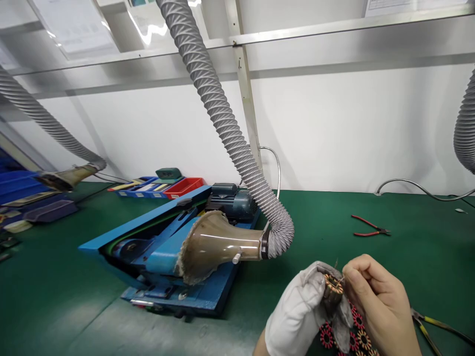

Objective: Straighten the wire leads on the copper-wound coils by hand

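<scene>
And there it was, the little wound stator, held up low at the right of the view, just above the green mat. It looked small and round, copper coils packed around its rim with dark gaps between them, and thin wire ends poked up from its top. The left hand, in a white glove gone grey at the fingertips, had its fingers curled shut around the stator from below and the left. The right hand, bare, was closed too, thumb and fingertips pinched in at the stator's top edge where the wires stood; whether it gripped a wire or the rim, I could not tell.

Right under both hands lay a cluster of more stators, red and black with copper windings, flat on the mat. Yellow-handled pliers rested just beside the right hand. Red-handled pliers lay well apart, farther back. To the left stood a blue belt machine, a brownish suction hood on a grey ribbed hose right over it.
</scene>
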The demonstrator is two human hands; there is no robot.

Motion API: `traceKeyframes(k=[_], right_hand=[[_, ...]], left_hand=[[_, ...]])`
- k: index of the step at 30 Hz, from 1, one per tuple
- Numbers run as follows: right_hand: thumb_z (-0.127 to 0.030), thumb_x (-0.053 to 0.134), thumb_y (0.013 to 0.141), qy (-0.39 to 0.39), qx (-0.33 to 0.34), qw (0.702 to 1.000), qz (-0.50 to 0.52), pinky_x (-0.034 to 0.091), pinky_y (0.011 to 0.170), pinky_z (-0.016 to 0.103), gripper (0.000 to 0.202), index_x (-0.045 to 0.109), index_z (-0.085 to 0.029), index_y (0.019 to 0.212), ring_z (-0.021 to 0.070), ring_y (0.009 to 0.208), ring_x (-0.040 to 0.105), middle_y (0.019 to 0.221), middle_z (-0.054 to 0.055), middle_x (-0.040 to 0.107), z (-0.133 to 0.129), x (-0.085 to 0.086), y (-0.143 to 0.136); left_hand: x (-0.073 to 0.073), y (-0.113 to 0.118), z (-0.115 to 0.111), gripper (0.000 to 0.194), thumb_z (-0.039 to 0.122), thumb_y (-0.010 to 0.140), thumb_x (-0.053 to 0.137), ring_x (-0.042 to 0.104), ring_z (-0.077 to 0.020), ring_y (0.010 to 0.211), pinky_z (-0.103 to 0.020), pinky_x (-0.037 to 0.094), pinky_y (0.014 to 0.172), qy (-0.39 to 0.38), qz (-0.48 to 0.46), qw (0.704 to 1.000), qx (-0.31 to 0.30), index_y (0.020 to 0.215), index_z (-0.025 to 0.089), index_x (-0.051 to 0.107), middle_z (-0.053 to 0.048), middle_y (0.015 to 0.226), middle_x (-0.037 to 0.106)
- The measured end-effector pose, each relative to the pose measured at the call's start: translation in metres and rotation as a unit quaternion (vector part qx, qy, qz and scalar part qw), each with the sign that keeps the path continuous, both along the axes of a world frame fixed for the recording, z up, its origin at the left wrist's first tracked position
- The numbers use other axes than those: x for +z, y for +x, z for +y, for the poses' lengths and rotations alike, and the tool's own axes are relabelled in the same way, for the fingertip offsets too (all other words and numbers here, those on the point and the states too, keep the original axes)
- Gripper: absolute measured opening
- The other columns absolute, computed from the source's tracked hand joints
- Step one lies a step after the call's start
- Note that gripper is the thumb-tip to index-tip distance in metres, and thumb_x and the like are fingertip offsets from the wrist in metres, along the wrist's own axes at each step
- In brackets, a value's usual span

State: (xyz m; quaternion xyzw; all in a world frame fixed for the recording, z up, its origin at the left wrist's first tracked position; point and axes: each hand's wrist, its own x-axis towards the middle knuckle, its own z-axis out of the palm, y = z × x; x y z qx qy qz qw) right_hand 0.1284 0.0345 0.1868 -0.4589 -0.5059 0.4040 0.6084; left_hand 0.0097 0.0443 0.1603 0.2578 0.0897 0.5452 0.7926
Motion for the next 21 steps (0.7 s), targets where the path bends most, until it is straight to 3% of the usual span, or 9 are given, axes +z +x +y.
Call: traceKeyframes(k=[5, 9, 13, 17, 21], right_hand=[[-0.045, 0.062, 0.088, 0.028, -0.057, 0.997, -0.042, 0.031, 0.051, 0.025, 0.030, 0.061, -0.023, 0.067, 0.0138, 0.055, 0.039, 0.059, -0.004, 0.045, -0.002, -0.001, 0.006], [-0.043, 0.058, 0.092, 0.062, -0.038, 0.996, -0.043, 0.037, 0.051, 0.026, 0.023, 0.067, -0.025, 0.081, 0.0153, 0.055, 0.048, 0.062, -0.002, 0.055, -0.005, -0.007, 0.015], [-0.039, 0.061, 0.091, 0.103, -0.006, 0.986, -0.131, 0.040, 0.053, 0.023, 0.015, 0.072, -0.029, 0.085, 0.0141, 0.054, 0.054, 0.060, -0.003, 0.061, -0.004, -0.011, 0.018], [-0.046, 0.064, 0.090, 0.115, -0.041, 0.984, -0.130, 0.040, 0.057, 0.023, 0.022, 0.070, -0.031, 0.075, 0.0136, 0.056, 0.054, 0.059, -0.005, 0.062, -0.006, -0.014, 0.012], [-0.048, 0.059, 0.092, 0.137, -0.062, 0.974, -0.167, 0.042, 0.068, 0.022, 0.028, 0.067, -0.030, 0.073, 0.0147, 0.066, 0.059, 0.067, -0.005, 0.066, -0.008, -0.014, 0.014]], left_hand=[[0.004, -0.006, -0.004, 0.027, 0.035, 0.072, 0.084, 0.057, -0.0080, 0.072, -0.018, 0.045, 0.072, 0.011, 0.070, 0.997, 0.011, 0.086, 0.014, 0.075, -0.001, 0.077, 0.063], [0.009, -0.006, -0.004, 0.033, 0.041, 0.070, 0.084, 0.055, -0.0111, 0.076, -0.021, 0.044, 0.073, 0.004, 0.133, 0.991, 0.031, 0.086, 0.015, 0.073, -0.001, 0.079, 0.061], [0.010, -0.007, -0.001, 0.038, 0.047, 0.068, 0.083, 0.057, -0.0136, 0.077, -0.025, 0.044, 0.075, 0.039, 0.194, 0.979, 0.046, 0.089, 0.017, 0.073, -0.002, 0.081, 0.063], [0.005, -0.010, 0.004, 0.049, 0.055, 0.069, 0.079, 0.064, -0.0219, 0.090, -0.033, 0.046, 0.087, 0.103, 0.250, 0.962, 0.035, 0.101, 0.018, 0.074, -0.007, 0.089, 0.070], [-0.009, -0.010, 0.011, 0.059, 0.063, 0.063, 0.079, 0.066, -0.0256, 0.088, -0.037, 0.050, 0.083, 0.129, 0.249, 0.958, 0.056, 0.097, 0.015, 0.073, -0.010, 0.088, 0.071]])
